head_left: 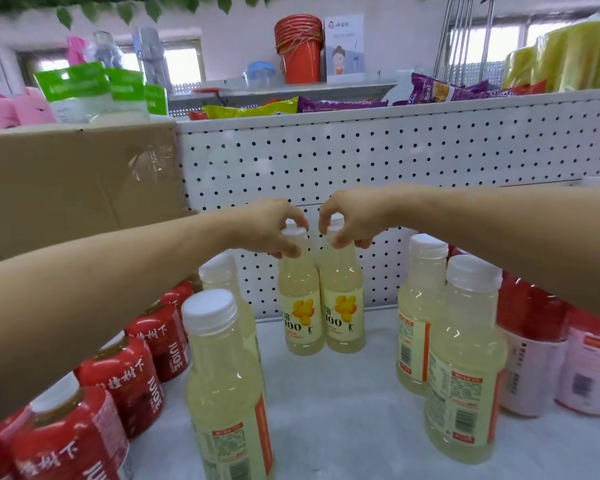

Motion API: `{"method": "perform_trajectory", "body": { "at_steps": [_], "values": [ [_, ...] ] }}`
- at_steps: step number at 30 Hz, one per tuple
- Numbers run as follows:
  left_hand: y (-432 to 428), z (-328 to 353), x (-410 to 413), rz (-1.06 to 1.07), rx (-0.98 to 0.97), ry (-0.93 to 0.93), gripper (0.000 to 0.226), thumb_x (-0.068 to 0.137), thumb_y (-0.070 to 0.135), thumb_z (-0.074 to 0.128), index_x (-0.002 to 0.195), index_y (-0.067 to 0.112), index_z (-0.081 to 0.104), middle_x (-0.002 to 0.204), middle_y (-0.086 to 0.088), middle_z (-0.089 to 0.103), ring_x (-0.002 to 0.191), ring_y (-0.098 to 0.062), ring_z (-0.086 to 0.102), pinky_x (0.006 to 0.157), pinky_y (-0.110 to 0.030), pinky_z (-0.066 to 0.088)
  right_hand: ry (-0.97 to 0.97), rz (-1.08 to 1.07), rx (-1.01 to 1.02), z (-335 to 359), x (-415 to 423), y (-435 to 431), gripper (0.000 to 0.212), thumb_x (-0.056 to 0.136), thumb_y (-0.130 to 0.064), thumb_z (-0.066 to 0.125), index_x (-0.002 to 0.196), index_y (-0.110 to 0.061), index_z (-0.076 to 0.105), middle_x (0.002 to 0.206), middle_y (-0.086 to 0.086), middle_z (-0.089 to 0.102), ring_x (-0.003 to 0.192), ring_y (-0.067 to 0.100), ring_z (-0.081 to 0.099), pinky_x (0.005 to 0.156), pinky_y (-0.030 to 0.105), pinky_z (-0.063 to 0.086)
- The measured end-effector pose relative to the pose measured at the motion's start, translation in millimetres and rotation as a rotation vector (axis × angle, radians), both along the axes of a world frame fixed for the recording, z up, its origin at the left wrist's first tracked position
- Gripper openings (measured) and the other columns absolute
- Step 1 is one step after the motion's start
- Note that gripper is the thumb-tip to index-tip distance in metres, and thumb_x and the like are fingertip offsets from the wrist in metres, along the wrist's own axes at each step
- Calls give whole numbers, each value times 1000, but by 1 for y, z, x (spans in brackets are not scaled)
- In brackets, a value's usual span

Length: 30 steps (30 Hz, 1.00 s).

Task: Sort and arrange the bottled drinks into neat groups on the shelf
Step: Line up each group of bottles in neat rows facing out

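While both arms reach to the far side of the shelf [343, 403], each of the hands grips a pale yellow juice bottle by its white cap: the left hand [274, 230] pinches the cap of the left lemon bottle [298, 306], and the right hand [347, 223] pinches the cap of the right lemon bottle [343, 306]. The two bottles stand upright, touching side by side, right against the pegboard back panel [395, 161], their flower labels turned outward. Holding them from the top likely lets the person press the pair together and square them to the back without knocking neighbours.

Nearer on the left stand two more pale bottles, the near-left bottle [226, 393] in front of another [229, 289] half hidden behind it; on the right, a near-right bottle [465, 368] and one just behind it [420, 313] show their barcode sides. They flank an open lane in the middle, probably waiting to be lined up behind the first pair.

A row of red juice bottles [136, 372] runs along the left edge beside a cardboard box [77, 174], and red-and-pink labelled bottles [548, 355] crowd the far right. The grouping looks only partly done.
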<state>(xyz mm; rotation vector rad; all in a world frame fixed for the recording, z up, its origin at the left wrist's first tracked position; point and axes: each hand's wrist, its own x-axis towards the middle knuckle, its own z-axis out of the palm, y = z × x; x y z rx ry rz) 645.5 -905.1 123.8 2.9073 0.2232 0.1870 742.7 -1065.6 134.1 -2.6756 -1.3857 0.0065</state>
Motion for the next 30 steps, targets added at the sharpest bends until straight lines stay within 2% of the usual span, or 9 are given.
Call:
{"method": "perform_trajectory", "body": {
  "at_steps": [5, 7, 10, 15, 18, 22, 25, 27, 30],
  "values": [
    [-7, 1, 0, -5, 42, 53, 52, 93, 27, 69, 140, 30, 48, 117, -4, 59, 82, -14, 69, 71, -24, 54, 45, -9, -3, 3, -1, -2, 39, 91, -28, 69, 128, -27, 57, 109, 3, 58, 84, 23, 71, 59, 22, 52],
    [-10, 5, -5, 17, 63, 92, 62, 91, 37, 70, 146, 37, 39, 133, -4, 55, 96, -18, 65, 86, -29, 52, 13, -7, -32, 7, -2, -7, 53, 90, -39, 68, 139, -33, 49, 124, 1, 54, 95, 24, 68, 74, 29, 55],
    [-15, 19, -34, 30, 28, 46, 74, 84, 59, 66, 148, 47, 31, 146, 4, 45, 122, -18, 55, 104, -39, 45, -62, -17, -42, 18, -10, -33, 59, 90, -55, 61, 143, -37, 42, 118, -9, 48, 110, 27, 62, 97, 43, 50],
    [-13, 29, -97, 77, 118, 198, 68, 60, 87, 48, 119, 53, 58, 118, 20, 61, 97, -10, 67, 92, -39, 53, 63, -129, -255, 26, -20, -79, 36, 87, -52, 64, 114, -28, 68, 110, -2, 62, 91, 23, 68, 70, 36, 60],
    [-9, 27, -113, 152, 86, 346, 48, 66, 79, 58, 106, 52, 64, 118, 16, 61, 87, -19, 74, 78, -36, 59, 177, -162, -297, 22, -17, -87, 30, 86, -37, 72, 111, -21, 70, 104, 3, 65, 79, 31, 73, 62, 35, 60],
    [-5, 19, -113, 145, 73, 230, 19, 86, 45, 72, 104, 49, 65, 122, 8, 58, 89, -19, 73, 82, -36, 59, 176, -98, -181, 20, -20, -87, 20, 82, -13, 78, 101, -16, 72, 88, 8, 69, 68, 28, 72, 60, 29, 58],
    [-8, 15, -106, 124, 50, 169, 21, 87, 47, 70, 108, 46, 64, 120, 6, 58, 85, -18, 73, 89, -39, 56, 150, -77, -124, 17, -30, -77, 16, 85, -14, 76, 100, -16, 71, 82, -2, 63, 58, 18, 72, 49, 21, 52],
    [-14, 13, -99, 101, 31, 151, 27, 87, 47, 70, 113, 40, 65, 115, 5, 60, 78, -16, 75, 88, -41, 57, 140, -56, -102, 15, -36, -69, 15, 85, -21, 76, 99, -18, 71, 79, -6, 62, 62, 22, 74, 54, 22, 51],
    [-27, 10, -88, 67, -6, 117, 29, 87, 48, 70, 112, 34, 64, 104, 0, 66, 71, -12, 75, 71, -34, 56, 157, -21, -54, 12, -43, -60, 20, 84, -31, 77, 96, -15, 71, 75, 0, 69, 63, 24, 74, 58, 25, 53]
  ]
}}
